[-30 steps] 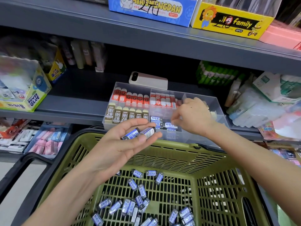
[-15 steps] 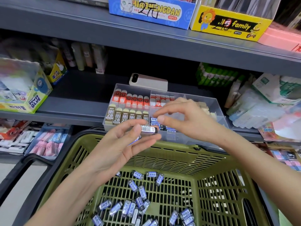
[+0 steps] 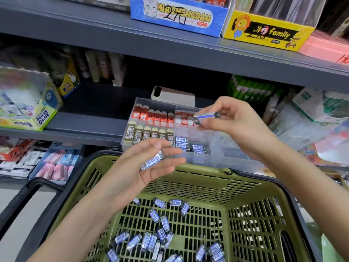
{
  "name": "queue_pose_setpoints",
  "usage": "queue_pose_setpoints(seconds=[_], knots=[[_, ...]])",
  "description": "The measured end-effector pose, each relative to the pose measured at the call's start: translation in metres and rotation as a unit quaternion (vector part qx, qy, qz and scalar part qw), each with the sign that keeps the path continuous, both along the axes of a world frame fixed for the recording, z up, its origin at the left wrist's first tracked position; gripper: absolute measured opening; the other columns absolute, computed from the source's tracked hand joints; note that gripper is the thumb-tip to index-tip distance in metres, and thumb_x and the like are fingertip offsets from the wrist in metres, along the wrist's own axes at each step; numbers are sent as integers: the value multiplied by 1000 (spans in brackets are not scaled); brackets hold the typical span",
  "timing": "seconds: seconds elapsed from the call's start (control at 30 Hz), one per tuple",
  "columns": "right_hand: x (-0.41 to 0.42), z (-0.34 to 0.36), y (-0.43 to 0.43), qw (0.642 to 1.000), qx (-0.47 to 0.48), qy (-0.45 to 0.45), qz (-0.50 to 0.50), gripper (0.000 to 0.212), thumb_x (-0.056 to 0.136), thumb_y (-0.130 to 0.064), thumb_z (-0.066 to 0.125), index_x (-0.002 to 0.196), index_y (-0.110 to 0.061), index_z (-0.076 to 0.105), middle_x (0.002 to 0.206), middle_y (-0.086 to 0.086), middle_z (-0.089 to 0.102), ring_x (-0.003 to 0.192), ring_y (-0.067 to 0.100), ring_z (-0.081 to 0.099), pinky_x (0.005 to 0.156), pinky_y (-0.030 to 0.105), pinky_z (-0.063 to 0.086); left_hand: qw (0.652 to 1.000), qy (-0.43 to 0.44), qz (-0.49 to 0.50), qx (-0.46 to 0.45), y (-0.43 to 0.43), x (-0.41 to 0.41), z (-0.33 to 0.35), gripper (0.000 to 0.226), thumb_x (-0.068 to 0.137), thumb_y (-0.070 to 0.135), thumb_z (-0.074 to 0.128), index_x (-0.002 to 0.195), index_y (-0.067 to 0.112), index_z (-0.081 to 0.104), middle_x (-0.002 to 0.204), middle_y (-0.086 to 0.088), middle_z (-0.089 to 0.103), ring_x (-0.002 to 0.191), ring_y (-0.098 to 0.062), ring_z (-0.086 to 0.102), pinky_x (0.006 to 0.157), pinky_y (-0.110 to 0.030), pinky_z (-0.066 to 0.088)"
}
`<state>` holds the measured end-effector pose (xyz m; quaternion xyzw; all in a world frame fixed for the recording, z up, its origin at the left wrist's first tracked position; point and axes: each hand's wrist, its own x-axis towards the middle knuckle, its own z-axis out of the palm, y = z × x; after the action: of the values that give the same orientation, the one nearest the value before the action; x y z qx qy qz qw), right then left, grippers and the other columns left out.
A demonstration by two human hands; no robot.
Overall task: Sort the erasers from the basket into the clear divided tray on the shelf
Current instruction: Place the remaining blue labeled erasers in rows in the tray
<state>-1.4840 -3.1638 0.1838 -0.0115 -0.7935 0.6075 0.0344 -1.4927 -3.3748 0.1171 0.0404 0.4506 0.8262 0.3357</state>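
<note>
Up at the shelf with the green basket pulled in close on the near side. Pinching one blue-striped eraser between thumb and fingertips of the right hand, sideways in the air just above the far-middle section of the clear divided tray, not touching it. Balancing a spare eraser on the left hand, palm up, fingers loose and mostly straight, nothing curled around it, over the far rim of the basket and just on the near side of the tray.

Loads of loose erasers down on the basket floor, mostly middle and near side.

Inside the tray:
- Far left: red-sleeved erasers lined up.
- Near left: brown 2B erasers standing in a row.
- Far middle: red-and-white erasers.
- Near middle: a few blue-label erasers lying flat.

Can't really make out what's in the right-hand section, too blurry behind the arm.

Also spotted a phone lying flat on the shelf right behind the tray, plus a Power Glue box way off to the left.
</note>
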Motion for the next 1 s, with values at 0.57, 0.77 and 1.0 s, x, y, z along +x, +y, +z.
queue_pose_setpoints(seconds=[0.57, 0.77, 1.0], knots=[[-32, -45, 20, 835, 546, -67, 5, 23, 83, -31, 68, 101, -19, 61, 89, -3, 62, 96, 21, 58, 68, 26, 31, 1000, -6, 1, -3, -4, -6, -4, 27, 78, 11, 57, 101, -1, 64, 98, -25, 69, 95, -40, 68, 63, -27, 57], [-33, -56, 20, 813, 582, -15, -29, 10, 85, -23, 61, 87, -20, 71, 89, -4, 69, 89, 20, 62, 65, 24, 33, 1000, -8, 1, -3, -5, -7, -6, 26, 79, 10, 57, 101, -1, 65, 97, -25, 69, 96, -41, 67, 64, -27, 57], [-34, -78, 16, 813, 578, 0, -71, 6, 87, -19, 57, 85, -17, 62, 85, 4, 69, 82, 28, 61, 63, 31, 38, 1000, -4, 4, -7, -5, -6, -6, 25, 77, 10, 61, 99, 0, 67, 97, -25, 69, 96, -41, 67, 65, -28, 57]])
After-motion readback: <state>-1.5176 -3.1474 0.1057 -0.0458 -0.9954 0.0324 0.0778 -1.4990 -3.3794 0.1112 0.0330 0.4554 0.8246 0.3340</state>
